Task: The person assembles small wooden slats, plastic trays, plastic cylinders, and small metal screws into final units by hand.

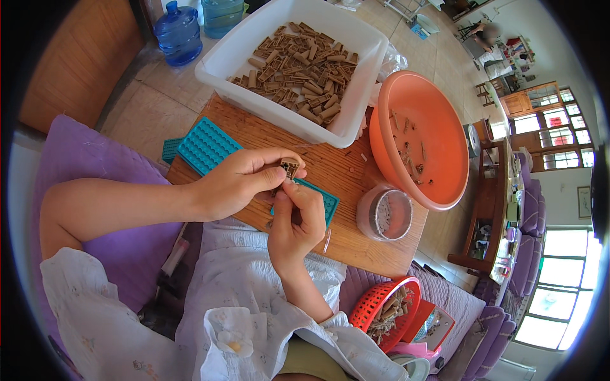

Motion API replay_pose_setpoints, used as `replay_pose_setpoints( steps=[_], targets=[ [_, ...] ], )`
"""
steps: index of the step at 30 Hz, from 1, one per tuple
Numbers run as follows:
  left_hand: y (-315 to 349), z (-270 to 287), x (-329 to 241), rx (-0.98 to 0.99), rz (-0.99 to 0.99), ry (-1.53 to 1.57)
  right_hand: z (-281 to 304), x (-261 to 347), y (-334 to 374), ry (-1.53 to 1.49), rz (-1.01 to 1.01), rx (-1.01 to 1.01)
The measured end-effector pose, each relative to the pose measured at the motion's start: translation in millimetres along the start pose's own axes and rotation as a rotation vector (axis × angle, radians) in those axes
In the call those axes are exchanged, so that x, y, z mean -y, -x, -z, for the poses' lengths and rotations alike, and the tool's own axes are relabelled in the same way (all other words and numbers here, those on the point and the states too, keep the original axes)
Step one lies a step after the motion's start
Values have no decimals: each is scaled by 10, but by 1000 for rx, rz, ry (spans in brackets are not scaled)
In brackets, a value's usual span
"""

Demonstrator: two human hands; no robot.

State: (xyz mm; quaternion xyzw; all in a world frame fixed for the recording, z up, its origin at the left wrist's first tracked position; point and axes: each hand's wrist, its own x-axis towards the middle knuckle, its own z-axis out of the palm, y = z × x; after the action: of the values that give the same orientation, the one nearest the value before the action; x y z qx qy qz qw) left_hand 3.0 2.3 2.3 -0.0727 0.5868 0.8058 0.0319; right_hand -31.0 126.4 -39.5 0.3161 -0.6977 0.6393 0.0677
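Observation:
Between the thumb and fingers of my left hand [238, 181] is a small brown molded plastic piece [290, 167] with openings in its face. My right hand [297, 225] is closed in a pinch, its fingertips meeting the lower edge of that piece. Whatever lies within the right pinch is too small and hidden to make out. Beneath both hands, a teal tray [326, 202] with rows of small hollows lies partly covered on the wooden table [356, 244]. A larger teal tray [208, 146] with similar hollows rests by my left hand.
A white bin [213, 70] of brown plastic pieces stands at the table's far side. To the right are an orange basin [416, 127] with scattered bits and a clear tub [372, 219]. A red basket [362, 311] sits low right, blue water jugs [178, 35] far left.

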Motion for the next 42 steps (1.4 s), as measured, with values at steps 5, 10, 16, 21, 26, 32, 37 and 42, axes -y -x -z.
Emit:
replay_pose_setpoints(
  steps=[5, 10, 16, 21, 26, 32, 37, 42],
  targets=[
    [0, -29, -52, -38, 94, 108, -31, -36, 40, 20, -31, -43],
    [-27, 28, 5, -5, 76, 33, -11, -149, 50, -45, -81, -39],
    [-53, 26, -2, -103, 153, 92, -51, -128, 36, -139, -146, 35],
    [-41, 35, -46, -162, 141, -9, -66, -76, -64, -450, -449, -77],
    [-37, 18, -24, -175, -31, -28, -56, -81, -86, -439, -436, 2],
    [-65, 16, -69, -182, -88, -74, -68, -46, -143, -367, -284, -88],
    [-44, 40, -82, -173, -83, -63, -78, -141, -84, -442, -387, 45],
    [-85, 61, -57, -208, 15, 175, -112, -113, -104, -453, -364, 87]
  ],
)
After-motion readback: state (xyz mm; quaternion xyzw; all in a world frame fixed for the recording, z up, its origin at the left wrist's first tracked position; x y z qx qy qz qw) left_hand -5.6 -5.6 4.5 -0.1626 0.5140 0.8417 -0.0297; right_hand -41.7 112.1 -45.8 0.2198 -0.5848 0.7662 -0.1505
